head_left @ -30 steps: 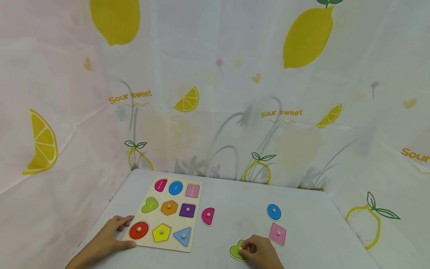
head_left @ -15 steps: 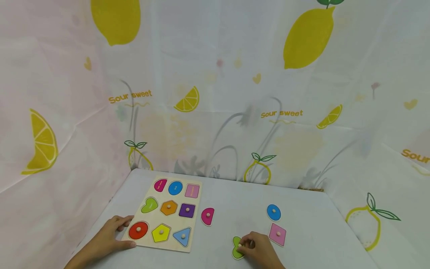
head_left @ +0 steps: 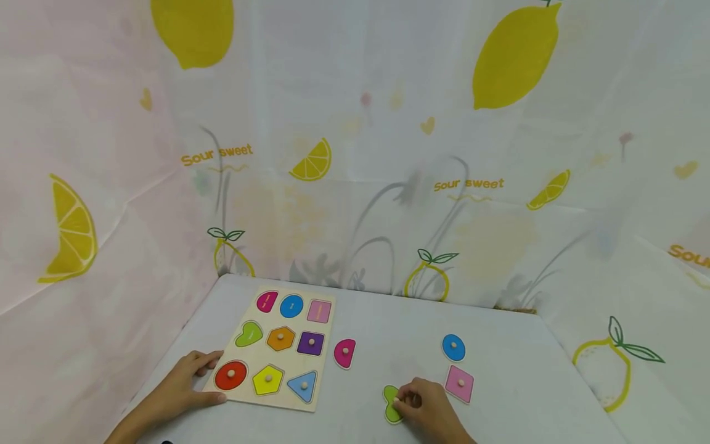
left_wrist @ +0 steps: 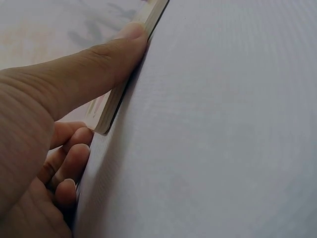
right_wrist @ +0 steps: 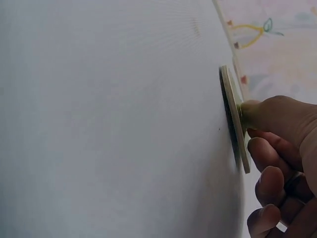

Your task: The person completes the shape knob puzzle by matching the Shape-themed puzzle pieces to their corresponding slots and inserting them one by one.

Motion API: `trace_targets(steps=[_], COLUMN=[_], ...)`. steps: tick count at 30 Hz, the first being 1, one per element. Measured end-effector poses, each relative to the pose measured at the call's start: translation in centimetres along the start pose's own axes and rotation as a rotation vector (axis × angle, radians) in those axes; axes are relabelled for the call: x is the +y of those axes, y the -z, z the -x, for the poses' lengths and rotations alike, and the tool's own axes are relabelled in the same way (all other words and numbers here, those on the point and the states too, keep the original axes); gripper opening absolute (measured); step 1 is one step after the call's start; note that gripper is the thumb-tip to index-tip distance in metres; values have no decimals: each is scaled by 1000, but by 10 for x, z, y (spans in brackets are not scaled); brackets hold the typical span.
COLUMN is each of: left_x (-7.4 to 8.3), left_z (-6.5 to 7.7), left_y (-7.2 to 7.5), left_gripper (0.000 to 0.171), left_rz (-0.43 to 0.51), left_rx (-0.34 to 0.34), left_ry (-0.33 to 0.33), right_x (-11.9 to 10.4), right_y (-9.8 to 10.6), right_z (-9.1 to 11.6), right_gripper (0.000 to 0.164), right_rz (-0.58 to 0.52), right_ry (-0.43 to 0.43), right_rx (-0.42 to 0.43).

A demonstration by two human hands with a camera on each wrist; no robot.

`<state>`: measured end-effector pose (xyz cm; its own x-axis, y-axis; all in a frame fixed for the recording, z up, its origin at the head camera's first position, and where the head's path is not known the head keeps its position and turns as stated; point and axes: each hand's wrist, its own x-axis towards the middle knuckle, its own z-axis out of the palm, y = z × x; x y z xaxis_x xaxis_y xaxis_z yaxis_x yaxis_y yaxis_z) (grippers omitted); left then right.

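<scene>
My right hand pinches the knob of a green heart puzzle piece near the front of the table. In the right wrist view the heart piece appears edge-on, a dark shadow beneath it. At left lies a wooden puzzle board; knobbed shapes fill its middle-right and front slots. The back row and the green heart slot show printed shapes without knobs. My left hand holds the board's front left corner, thumb on the front edge. In the left wrist view several of its fingers curl beside that corner.
A magenta half-circle piece lies just right of the board. Further right are a blue circle piece and a pink square piece, the latter close to my right hand. Lemon-printed cloth hangs behind the white table.
The green heart piece has turned in my right hand's fingers and shifted slightly right. My left hand stays at the board's corner. The head view has tilted a little.
</scene>
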<state>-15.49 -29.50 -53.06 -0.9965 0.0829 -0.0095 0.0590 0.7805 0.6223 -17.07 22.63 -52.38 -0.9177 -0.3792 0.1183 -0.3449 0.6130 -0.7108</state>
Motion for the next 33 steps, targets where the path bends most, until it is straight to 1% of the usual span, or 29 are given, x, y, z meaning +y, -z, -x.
trace_targets(steps=[4,8,16,22,24,27,30,33], left_x=[1,1,2,-1,-2,-2,-1,-1], left_z=[-1,1,0,2,2,3,2,1], left_y=[0,-1,0,0,0,1,1,0], left_gripper=[95,95,95,95,94,94,94,93], left_rz=[7,8,10,14,10,12,11,15], left_rx=[-9,-9,-5,0,1,2,4,8], left_ry=[21,13,21,17,8,13,6,-7], right_x=[-1,-5,-21,-29,-33,-41,-47,-50], right_y=[-3,-6,-10,-18,-22,-26,-30,-32], right_z=[-7,-16,-40,-53,-57,-65,-74,-82], right_gripper=[11,11,10,11,11,12,11,10], right_rz=[54,84,54,39,27,33,40,18], right_ry=[51,86,138,176,197,212,210,203], right_rx=[6,25,63,84,85,77,68,57])
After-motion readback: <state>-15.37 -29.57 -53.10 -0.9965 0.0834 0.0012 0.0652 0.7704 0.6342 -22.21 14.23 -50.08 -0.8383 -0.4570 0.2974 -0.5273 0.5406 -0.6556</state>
